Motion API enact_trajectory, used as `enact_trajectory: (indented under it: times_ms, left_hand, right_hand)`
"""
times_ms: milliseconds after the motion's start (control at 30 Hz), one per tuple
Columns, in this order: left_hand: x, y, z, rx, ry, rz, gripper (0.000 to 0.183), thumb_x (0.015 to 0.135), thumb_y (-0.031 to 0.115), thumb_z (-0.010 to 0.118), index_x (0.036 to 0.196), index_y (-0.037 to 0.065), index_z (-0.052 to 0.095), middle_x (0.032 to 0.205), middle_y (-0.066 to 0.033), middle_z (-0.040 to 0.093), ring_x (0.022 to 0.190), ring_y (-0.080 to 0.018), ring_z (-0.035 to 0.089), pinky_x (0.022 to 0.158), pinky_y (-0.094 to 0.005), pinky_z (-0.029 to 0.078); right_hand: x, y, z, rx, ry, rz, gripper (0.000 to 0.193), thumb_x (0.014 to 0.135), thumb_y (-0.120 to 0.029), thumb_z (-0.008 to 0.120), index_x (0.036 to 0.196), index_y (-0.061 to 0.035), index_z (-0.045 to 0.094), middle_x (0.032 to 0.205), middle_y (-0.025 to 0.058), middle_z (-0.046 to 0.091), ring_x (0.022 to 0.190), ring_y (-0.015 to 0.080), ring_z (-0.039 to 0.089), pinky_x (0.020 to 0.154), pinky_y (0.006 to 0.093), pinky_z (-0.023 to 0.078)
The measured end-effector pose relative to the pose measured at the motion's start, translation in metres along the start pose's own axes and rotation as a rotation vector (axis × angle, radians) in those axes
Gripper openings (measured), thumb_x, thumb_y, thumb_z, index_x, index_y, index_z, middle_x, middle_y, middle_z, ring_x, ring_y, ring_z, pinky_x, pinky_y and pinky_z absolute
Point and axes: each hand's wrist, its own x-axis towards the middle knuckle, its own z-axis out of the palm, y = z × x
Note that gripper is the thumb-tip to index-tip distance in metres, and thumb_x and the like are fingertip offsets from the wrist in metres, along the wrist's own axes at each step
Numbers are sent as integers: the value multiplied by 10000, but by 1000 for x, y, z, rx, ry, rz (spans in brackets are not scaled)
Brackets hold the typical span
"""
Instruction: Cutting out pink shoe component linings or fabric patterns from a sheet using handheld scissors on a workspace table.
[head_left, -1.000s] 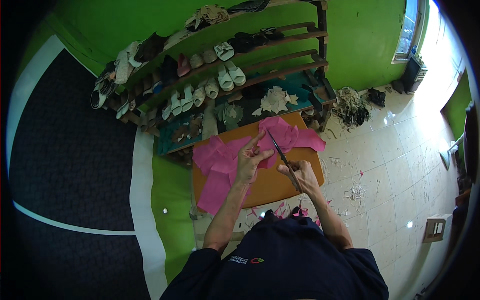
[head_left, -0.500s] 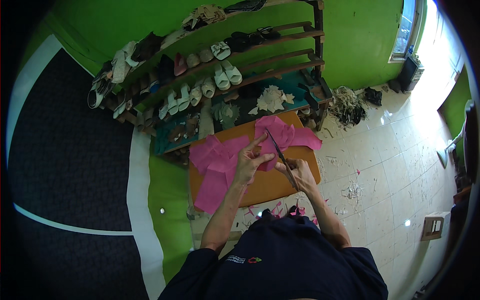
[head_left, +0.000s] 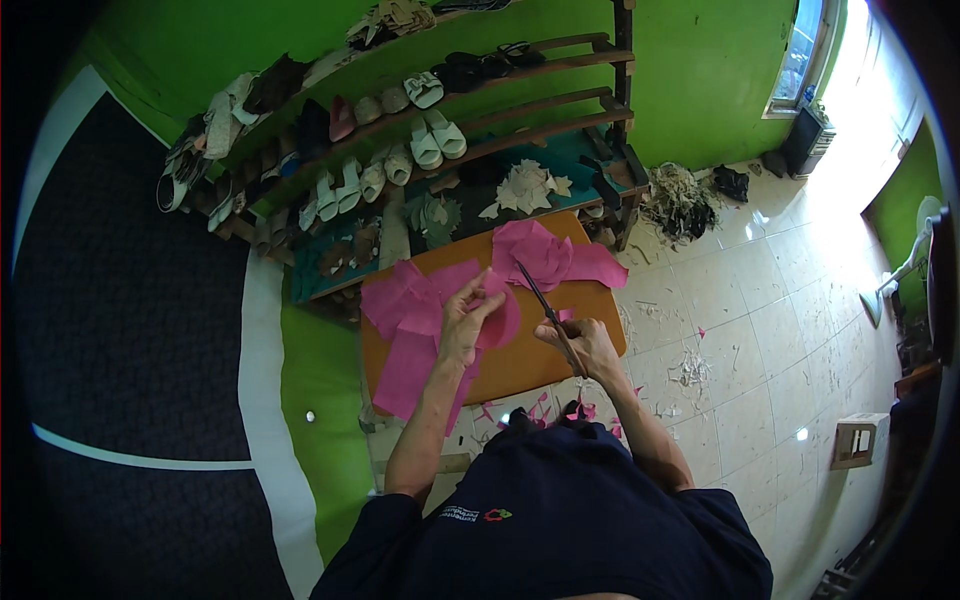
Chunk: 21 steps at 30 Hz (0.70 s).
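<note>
My left hand (head_left: pixel 463 322) is closed on a curved pink piece (head_left: pixel 500 318) of thin sheet material, gripping its left side. In my right hand (head_left: pixel 592 350) are dark long-bladed scissors (head_left: pixel 541 300), pointing away and to the left, their blades looking closed. The blades are apart from the held piece. A small pink scrap (head_left: pixel 567 315) shows beside the right hand. Beneath both hands stands a low orange-brown table (head_left: pixel 545 362). Pink sheets (head_left: pixel 412 372) lie overlapped on its left, and a heap of pink pieces (head_left: pixel 540 252) covers its far right.
Beyond the table a wooden rack (head_left: pixel 560 128) holds shoes and sandals (head_left: pixel 437 137) against a green wall. Pale cut pieces (head_left: pixel 527 187) lie on its bottom shelf. Scrap heaps (head_left: pixel 680 205) and shavings (head_left: pixel 690 368) litter the tiled floor. Pink offcuts (head_left: pixel 545 408) lie near my body.
My left hand has drawn the pink piece left, away from the scissors and the far heap. The scissors' blades now stand clear of it. The whole view has shifted slightly.
</note>
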Motion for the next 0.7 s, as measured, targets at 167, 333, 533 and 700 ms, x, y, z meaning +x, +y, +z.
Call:
enact_trajectory:
  times_ms: [167, 333, 533, 700]
  left_hand:
    - [11, -13, -30, -83, 240, -155, 185, 828, 99, 778, 960, 94, 648, 843, -24, 692, 691, -100, 653, 609, -210, 518]
    - [15, -24, -45, -309, 263, -158, 503, 806, -31, 730, 1214, 54, 448, 864, -137, 681, 777, -228, 721, 664, -293, 619]
    - [6, -9, -28, -452, 262, -153, 411, 886, -52, 629, 1261, 29, 483, 1016, -177, 672, 898, -253, 722, 766, -325, 629]
    - [17, -14, -27, -546, 173, -123, 252, 901, -42, 645, 1143, 11, 691, 1091, -101, 690, 1031, -218, 690, 956, -360, 573]
  right_hand:
    - [3, 5, 2, 10, 30, -25, 722, 770, -673, 745, 607, 11, 582, 481, 55, 477, 430, 159, 495, 473, 367, 415]
    - [0, 1, 1, 52, 15, 12, 710, 786, -664, 739, 598, -5, 550, 476, 50, 461, 422, 143, 487, 450, 355, 400]
    - [2, 5, 4, 43, -22, 7, 708, 795, -660, 732, 609, 1, 561, 475, 46, 447, 430, 140, 492, 448, 349, 401]
    - [3, 8, 12, 17, -32, -51, 696, 806, -646, 731, 633, 8, 564, 508, 41, 452, 460, 139, 486, 459, 344, 416]
